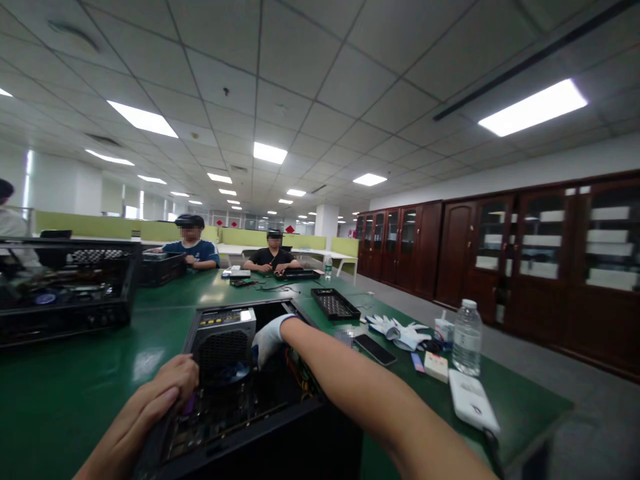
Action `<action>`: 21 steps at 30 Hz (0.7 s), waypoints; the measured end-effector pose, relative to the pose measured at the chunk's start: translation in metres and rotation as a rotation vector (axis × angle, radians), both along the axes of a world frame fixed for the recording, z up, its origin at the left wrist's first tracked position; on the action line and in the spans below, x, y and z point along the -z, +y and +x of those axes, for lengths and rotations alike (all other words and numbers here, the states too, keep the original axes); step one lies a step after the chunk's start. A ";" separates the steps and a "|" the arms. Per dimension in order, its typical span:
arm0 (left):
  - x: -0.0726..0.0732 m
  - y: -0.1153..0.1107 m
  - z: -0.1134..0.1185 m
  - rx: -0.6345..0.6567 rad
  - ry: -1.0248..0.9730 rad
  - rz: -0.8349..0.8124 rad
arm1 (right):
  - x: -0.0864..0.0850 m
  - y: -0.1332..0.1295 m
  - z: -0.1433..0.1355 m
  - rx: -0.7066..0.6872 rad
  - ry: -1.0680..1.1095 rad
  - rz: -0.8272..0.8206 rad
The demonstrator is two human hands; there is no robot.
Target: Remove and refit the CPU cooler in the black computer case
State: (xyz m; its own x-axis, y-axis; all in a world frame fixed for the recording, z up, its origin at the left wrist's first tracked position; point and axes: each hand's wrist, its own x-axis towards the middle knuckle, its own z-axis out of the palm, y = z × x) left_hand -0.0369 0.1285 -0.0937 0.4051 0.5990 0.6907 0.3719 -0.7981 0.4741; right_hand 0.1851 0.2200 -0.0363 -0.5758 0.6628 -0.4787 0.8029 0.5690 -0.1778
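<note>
An open black computer case lies on its side on the green table in front of me. Its interior shows a power supply with a label on top and a fan below, along with boards and coloured cables. My left hand, bare, is curled over the near left edge of the case and grips it. Inside the case, just right of the power supply, reaches my right hand in a white glove. Its fingers are hidden by the power supply and shadow, so what they touch is not visible.
On the right are a phone, white gloves, a small box, a water bottle and a white device. A black panel lies beyond. Another open case stands left; two people sit opposite.
</note>
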 end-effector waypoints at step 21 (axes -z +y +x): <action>-0.013 -0.050 0.007 -0.084 0.011 -0.142 | -0.020 -0.025 -0.004 -0.017 -0.063 0.069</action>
